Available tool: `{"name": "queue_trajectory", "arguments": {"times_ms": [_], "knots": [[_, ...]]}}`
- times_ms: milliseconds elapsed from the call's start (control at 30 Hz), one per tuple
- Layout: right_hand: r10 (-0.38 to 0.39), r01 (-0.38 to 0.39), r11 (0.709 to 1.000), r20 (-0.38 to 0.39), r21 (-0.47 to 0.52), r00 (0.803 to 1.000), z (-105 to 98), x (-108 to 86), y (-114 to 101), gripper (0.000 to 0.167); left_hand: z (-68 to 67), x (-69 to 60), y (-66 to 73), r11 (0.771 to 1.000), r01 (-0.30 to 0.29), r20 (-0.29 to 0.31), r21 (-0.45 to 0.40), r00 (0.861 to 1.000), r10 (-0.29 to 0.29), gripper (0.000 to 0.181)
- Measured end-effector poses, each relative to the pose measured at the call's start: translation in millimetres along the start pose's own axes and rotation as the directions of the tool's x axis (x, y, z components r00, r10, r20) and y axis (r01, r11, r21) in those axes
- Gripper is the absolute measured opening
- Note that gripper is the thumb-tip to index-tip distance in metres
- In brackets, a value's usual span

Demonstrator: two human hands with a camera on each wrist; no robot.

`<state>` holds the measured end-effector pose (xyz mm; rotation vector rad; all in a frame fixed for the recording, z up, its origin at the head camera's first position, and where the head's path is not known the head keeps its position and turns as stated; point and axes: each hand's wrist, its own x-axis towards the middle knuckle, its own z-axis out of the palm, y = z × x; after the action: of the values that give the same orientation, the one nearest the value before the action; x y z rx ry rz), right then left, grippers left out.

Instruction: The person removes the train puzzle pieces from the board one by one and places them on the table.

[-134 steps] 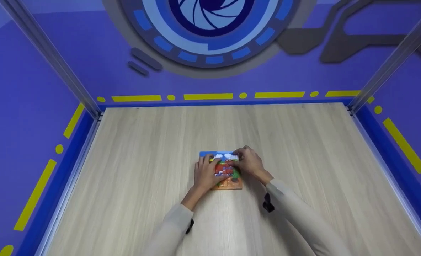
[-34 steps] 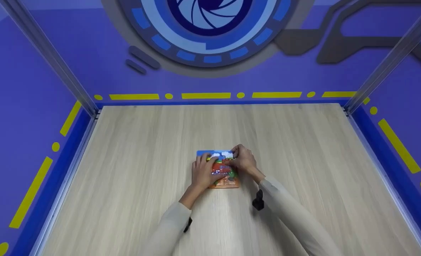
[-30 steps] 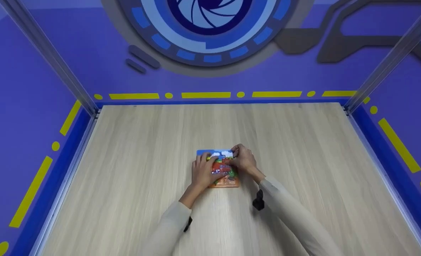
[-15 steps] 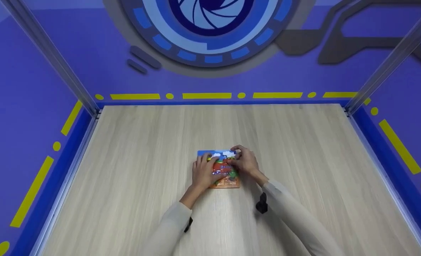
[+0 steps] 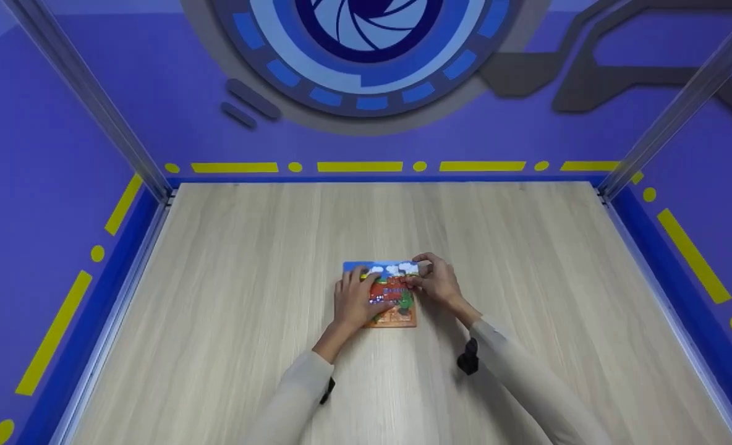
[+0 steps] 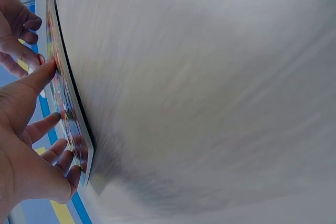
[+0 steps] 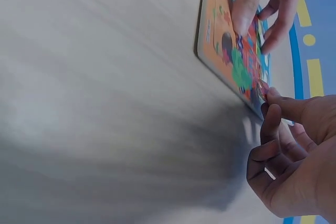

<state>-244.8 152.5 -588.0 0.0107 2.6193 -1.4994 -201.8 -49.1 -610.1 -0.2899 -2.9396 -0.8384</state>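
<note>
A flat jigsaw puzzle (image 5: 397,319) lies on the table, with a picture of white clouds, a red train and green plants inside an orange and blue border. My left hand (image 5: 352,301) rests over its left part, fingers spread and fingertips pressing on the face, which hides that side. At the upper right corner, my right hand (image 5: 440,283) pinches a puzzle piece (image 5: 408,268) printed with a cloud. In the right wrist view, thumb and fingers hold the piece (image 7: 263,87) at the board's edge. The left wrist view shows the puzzle (image 6: 71,111) edge-on beneath my left fingertips.
The pale wooden table (image 5: 248,278) spreads around the puzzle on all sides. Blue-purple printed panels (image 5: 366,145) with yellow dashes close off the back and both sides. Metal posts (image 5: 669,111) stand at the rear corners. A black device (image 5: 468,357) sits at my right wrist.
My right hand has shifted to the right over the last half second, and the cloud piece in its pinch has moved outward with it. My left hand has kept its place on the puzzle.
</note>
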Motion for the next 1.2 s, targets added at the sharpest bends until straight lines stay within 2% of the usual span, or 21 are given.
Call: {"name": "queue_trajectory", "arguments": {"times_ms": [333, 500, 700, 867, 1033, 1200], "knots": [[0.035, -0.035, 0.998, -0.003, 0.043, 0.999, -38, -6.4, 18, 0.044, 1.5, -0.8, 0.3, 1.000, -0.012, 0.002, -0.012, 1.000, 0.012, 0.070], [0.021, -0.020, 0.999, -0.009, 0.033, 1.000, -65, -9.9, 31, 0.044, 1.8, -1.1, -0.1, 1.000, -0.009, -0.002, -0.002, 1.000, 0.009, 0.070], [0.004, -0.004, 1.000, -0.014, -0.024, 1.000, -98, -13.4, 46, 0.044, -0.6, 0.4, -0.9, 1.000, -0.006, 0.000, -0.006, 1.000, 0.006, 0.070], [-0.002, 0.001, 0.999, -0.017, -0.051, 1.000, -118, -18.1, 58, 0.046, -0.7, -1.3, -1.6, 1.000, -0.007, -0.008, -0.012, 1.000, 0.007, 0.070], [-0.002, -0.003, 0.992, -0.045, -0.125, 0.999, -131, -23.8, 69, 0.046, 0.5, -0.7, -1.7, 1.000, -0.008, -0.005, -0.020, 1.000, 0.008, 0.070], [0.004, -0.022, 0.973, -0.077, -0.231, 0.997, -136, -25.6, 77, 0.048, 1.5, -0.6, -1.0, 1.000, -0.016, -0.018, -0.016, 1.000, 0.016, 0.069]]}}
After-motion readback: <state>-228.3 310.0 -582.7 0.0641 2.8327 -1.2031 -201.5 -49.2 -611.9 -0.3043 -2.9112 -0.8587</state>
